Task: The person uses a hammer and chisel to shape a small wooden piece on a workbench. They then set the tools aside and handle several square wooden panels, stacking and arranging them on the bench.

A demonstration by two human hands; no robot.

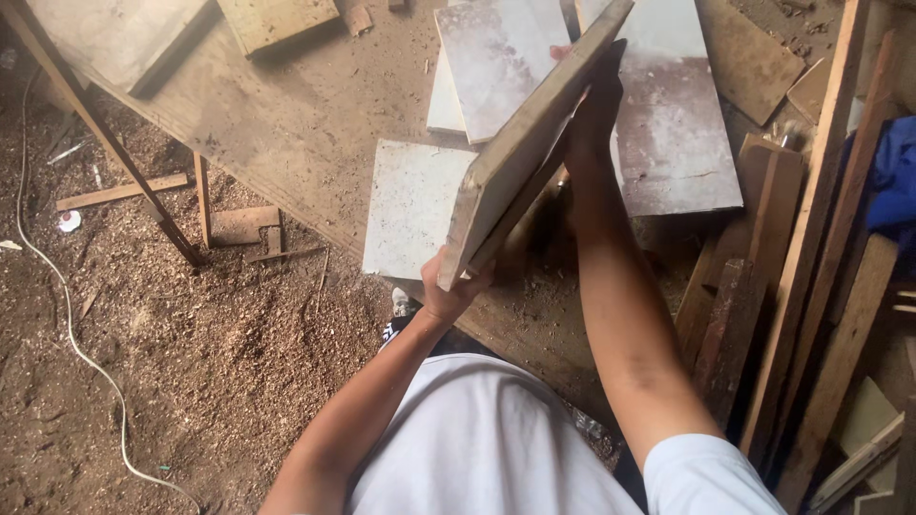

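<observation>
I hold a long flat wooden board [520,157] tilted on edge above a dusty plywood sheet [305,124]. My left hand [448,291] grips the board's near corner from below. My right hand [593,105] clasps its far right edge, fingers wrapped behind it. Below the board lie several white-faced panels [410,205], one square near me, others overlapping further off.
Sawdust covers the ground at left, crossed by a white cable [67,315]. Wood offcuts [243,227] and a thin slanted metal rod [105,143] lie at the left. Long timber strips [811,248] are stacked at right beside a blue cloth [897,176].
</observation>
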